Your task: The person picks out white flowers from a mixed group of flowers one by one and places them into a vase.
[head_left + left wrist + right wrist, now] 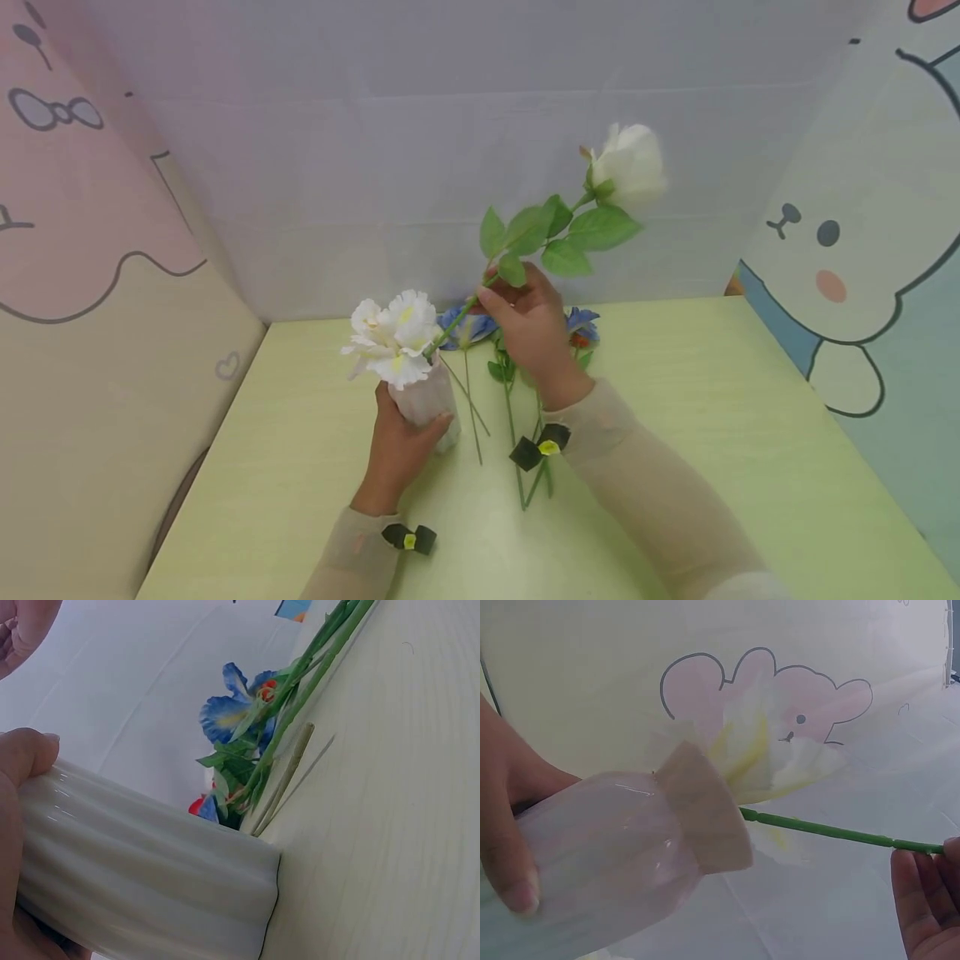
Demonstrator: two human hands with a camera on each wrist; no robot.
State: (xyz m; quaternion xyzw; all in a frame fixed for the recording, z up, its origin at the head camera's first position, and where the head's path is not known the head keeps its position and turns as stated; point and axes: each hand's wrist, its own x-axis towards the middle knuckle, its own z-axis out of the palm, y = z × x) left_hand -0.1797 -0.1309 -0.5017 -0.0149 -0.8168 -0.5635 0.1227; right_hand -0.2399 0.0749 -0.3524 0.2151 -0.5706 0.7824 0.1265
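Observation:
A white ribbed vase (pixel 422 402) stands on the table, and my left hand (pixel 397 446) grips it around its side. White ruffled flowers (pixel 397 337) with yellow centres rise from its mouth. My right hand (pixel 531 325) pinches the green stem (pixel 817 827) of a white rose (pixel 628 165), which leans up to the right with its leaves (pixel 532 229) above the hand. The stem's lower end reaches the vase's mouth; how far it goes in is hidden. In the left wrist view the vase (pixel 142 862) shows its glossy ridges, with my left thumb on it.
Behind the vase, several artificial flowers lie on the table (pixel 675 433), among them a blue flower (pixel 225 712) with green stems (pixel 315 682) and a thin brownish stem (pixel 289 776). A pale curtain (pixel 337 167) stands at the back, with cartoon-printed panels on both sides.

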